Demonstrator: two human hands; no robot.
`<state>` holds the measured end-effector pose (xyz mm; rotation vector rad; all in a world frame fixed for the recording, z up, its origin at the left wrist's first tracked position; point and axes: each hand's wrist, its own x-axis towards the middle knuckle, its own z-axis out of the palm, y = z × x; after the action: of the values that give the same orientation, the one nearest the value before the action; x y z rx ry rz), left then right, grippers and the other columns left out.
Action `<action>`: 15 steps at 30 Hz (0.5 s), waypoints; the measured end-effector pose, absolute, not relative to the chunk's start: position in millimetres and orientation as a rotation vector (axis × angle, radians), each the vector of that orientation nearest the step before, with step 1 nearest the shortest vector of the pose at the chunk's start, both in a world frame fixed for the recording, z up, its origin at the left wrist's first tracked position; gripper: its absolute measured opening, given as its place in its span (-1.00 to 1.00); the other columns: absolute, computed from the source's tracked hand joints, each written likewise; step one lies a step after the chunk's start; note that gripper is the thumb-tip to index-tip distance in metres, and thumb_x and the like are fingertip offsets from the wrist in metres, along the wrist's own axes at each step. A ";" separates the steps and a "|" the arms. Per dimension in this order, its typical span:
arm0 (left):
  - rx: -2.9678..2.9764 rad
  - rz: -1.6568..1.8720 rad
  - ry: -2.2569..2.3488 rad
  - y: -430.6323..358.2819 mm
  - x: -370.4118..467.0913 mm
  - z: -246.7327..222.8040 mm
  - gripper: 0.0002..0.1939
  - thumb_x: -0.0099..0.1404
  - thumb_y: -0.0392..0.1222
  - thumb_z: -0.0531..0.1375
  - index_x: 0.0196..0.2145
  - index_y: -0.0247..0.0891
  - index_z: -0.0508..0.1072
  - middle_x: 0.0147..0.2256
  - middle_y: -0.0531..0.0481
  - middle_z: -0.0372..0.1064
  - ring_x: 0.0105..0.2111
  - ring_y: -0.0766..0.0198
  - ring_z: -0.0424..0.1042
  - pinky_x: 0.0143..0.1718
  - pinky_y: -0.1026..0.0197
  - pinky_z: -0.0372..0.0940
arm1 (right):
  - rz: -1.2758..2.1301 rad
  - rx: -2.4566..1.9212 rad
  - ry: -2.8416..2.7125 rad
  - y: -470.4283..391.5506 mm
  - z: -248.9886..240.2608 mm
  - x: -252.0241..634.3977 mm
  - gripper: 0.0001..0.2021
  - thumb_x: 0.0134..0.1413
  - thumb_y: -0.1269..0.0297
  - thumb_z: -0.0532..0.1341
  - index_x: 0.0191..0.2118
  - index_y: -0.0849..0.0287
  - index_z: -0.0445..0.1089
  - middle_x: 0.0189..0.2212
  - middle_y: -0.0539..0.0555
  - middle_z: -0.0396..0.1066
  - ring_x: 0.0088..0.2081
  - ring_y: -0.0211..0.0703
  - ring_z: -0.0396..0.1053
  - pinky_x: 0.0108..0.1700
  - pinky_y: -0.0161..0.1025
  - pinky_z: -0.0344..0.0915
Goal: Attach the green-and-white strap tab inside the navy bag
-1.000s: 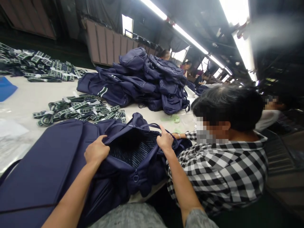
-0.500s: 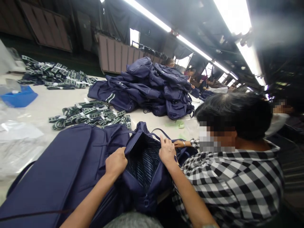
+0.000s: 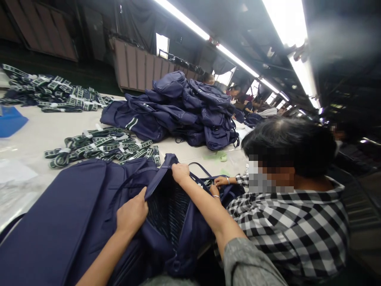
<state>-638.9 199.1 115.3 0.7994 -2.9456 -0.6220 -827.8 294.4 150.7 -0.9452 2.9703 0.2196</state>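
A navy bag [image 3: 190, 238] gapes in front of me, its zip undone and a dark printed lining [image 3: 171, 212] showing inside. My left hand [image 3: 132, 210] is closed around the left edge of its opening. At the far end of the opening, my right hand [image 3: 180, 173] grips the rim of the same bag, fingers bent over the fabric. To the left, a larger navy bag [image 3: 56, 214] lies on the table, close against my left forearm. The bag's lower inside is in shadow.
Beside me on the right sits a co-worker in a checked shirt [image 3: 285, 226], hands [image 3: 218, 184] at another navy bag. Navy bags form a pile [image 3: 178, 107] farther back. Bundled patterned straps [image 3: 104, 145] and a blue tray [image 3: 12, 121] are on the pale table [image 3: 38, 137].
My right hand has moved left from the bag's right rim to its far end. The left hand has come slightly down and left, keeping hold of the edge. The view has shifted a little.
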 end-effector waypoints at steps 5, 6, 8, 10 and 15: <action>0.900 -0.738 -2.959 169.1 -634.4 102.9 -0.43 0.33 -0.23 -0.15 0.27 -0.09 0.23 -0.03 -0.20 0.50 -0.10 -0.11 0.51 -0.15 -0.02 0.36 | 0.259 -1.057 2.953 319.6 133.0 -831.0 -0.76 0.33 0.34 0.06 0.00 0.26 0.38 -0.16 0.18 0.52 -0.10 -0.07 0.48 -0.01 -0.09 0.35; 0.919 -0.770 -2.955 163.6 -634.4 98.8 -0.42 0.32 -0.23 -0.14 0.27 -0.07 0.23 -0.03 -0.20 0.50 -0.09 -0.11 0.50 -0.14 -0.02 0.36 | 0.261 -1.059 2.952 323.9 129.7 -832.1 -0.75 0.33 0.37 0.04 0.01 0.23 0.38 -0.16 0.19 0.53 -0.09 -0.06 0.49 -0.02 -0.12 0.33; 0.960 -0.843 -2.946 150.2 -632.6 85.6 -0.42 0.31 -0.22 -0.13 0.26 -0.05 0.23 -0.03 -0.18 0.51 -0.07 -0.12 0.49 -0.14 -0.03 0.36 | 0.258 -1.026 2.964 334.8 125.0 -836.7 -0.70 0.32 0.38 0.01 0.05 0.16 0.37 -0.15 0.22 0.54 -0.09 -0.05 0.50 -0.03 -0.18 0.31; 1.004 -0.962 -2.909 133.2 -627.1 65.3 -0.43 0.33 -0.17 -0.15 0.24 -0.03 0.27 -0.01 -0.15 0.50 -0.03 -0.12 0.47 -0.11 -0.03 0.36 | 0.257 -0.926 2.999 350.6 123.3 -844.6 -0.66 0.33 0.35 -0.01 0.12 0.09 0.34 -0.15 0.22 0.55 -0.10 -0.05 0.51 -0.06 -0.20 0.32; 0.976 -1.307 -2.753 100.4 -613.8 17.5 -0.47 0.29 -0.06 -0.08 0.15 -0.05 0.40 -0.07 -0.01 0.54 0.00 -0.01 0.47 -0.09 0.12 0.38 | 0.253 -0.619 3.070 385.9 131.0 -866.5 -0.66 0.29 0.35 0.06 0.11 0.08 0.40 -0.23 0.24 0.57 -0.16 -0.05 0.53 -0.15 -0.23 0.34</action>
<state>-613.8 100.4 17.5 0.9756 -2.7527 -1.3065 -866.5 385.9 131.0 -0.6195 3.0700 0.2533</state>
